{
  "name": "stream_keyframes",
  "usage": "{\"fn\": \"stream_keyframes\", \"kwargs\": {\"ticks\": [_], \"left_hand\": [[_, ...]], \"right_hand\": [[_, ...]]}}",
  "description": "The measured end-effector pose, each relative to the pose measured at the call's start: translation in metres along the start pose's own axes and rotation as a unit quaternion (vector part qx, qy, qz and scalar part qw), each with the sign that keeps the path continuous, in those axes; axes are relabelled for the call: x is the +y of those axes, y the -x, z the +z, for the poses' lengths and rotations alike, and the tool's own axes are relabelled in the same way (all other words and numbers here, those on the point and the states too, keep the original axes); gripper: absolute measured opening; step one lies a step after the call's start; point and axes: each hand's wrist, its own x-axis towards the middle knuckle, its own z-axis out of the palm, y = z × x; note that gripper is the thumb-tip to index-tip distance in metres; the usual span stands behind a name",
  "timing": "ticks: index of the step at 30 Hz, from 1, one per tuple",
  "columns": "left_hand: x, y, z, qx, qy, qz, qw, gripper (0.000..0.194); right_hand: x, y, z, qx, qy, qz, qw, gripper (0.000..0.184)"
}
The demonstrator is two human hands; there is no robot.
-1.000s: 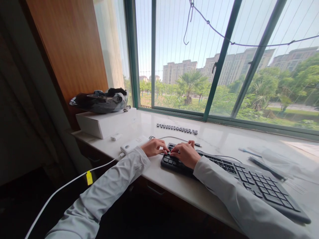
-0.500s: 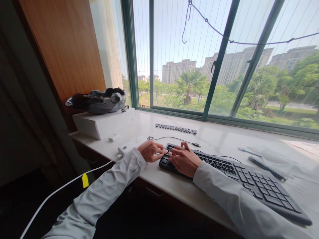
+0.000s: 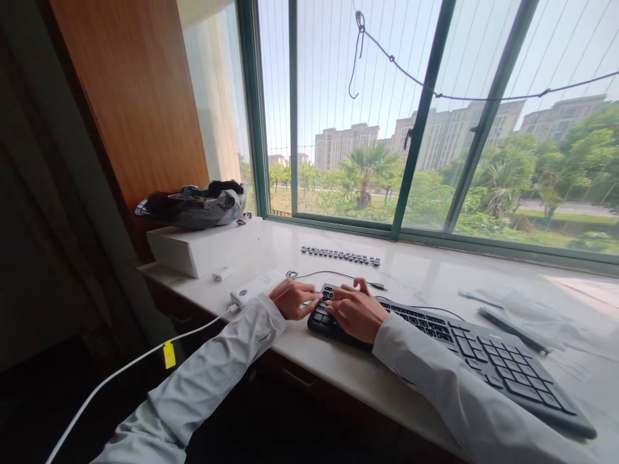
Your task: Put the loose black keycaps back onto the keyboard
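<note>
A black keyboard [image 3: 483, 361] lies along the table's front edge. Square outlines, apparently bare key sockets, show in its upper left and middle rows, while larger keys cover the right side. My left hand [image 3: 294, 299] is at the keyboard's left end, thumb and index finger brought close together at the keys. Facing it, my right hand [image 3: 358, 312] rests over the left keys, thumb and forefinger bent down near the left fingertips and an outer finger raised. Anything between the fingertips is too small to make out. Behind the hands, small dark keycaps [image 3: 341, 256] stand in rows near the window.
A white power strip [image 3: 251, 290] with a cord lies left of my left hand, near a small white adapter [image 3: 222, 274]. A white box [image 3: 193, 248] carries a plastic-wrapped item [image 3: 198, 206]. A black cable [image 3: 319, 273] runs behind the keyboard; clear plastic [image 3: 532, 309] lies right.
The view has shifted slightly, so the scene sits a little lower. Both hands stay at the keyboard's left end, with only slight finger movement.
</note>
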Motion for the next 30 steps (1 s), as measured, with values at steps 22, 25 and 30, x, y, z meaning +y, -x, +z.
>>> {"fn": "stream_keyframes", "kwargs": {"ticks": [22,25,30], "left_hand": [[-0.012,-0.005,0.004,0.052,-0.058,-0.215,0.974,0.036],[-0.013,-0.006,0.003,0.038,-0.066,-0.248,0.966,0.035],[-0.016,-0.019,0.000,0.027,-0.083,-0.275,0.957,0.035]], "right_hand": [[0.026,0.038,-0.027,0.062,-0.023,0.048,0.997,0.033],[0.067,0.071,-0.049,0.075,0.023,0.086,0.993,0.035],[0.151,0.139,-0.056,0.079,0.123,0.268,0.952,0.042]]}}
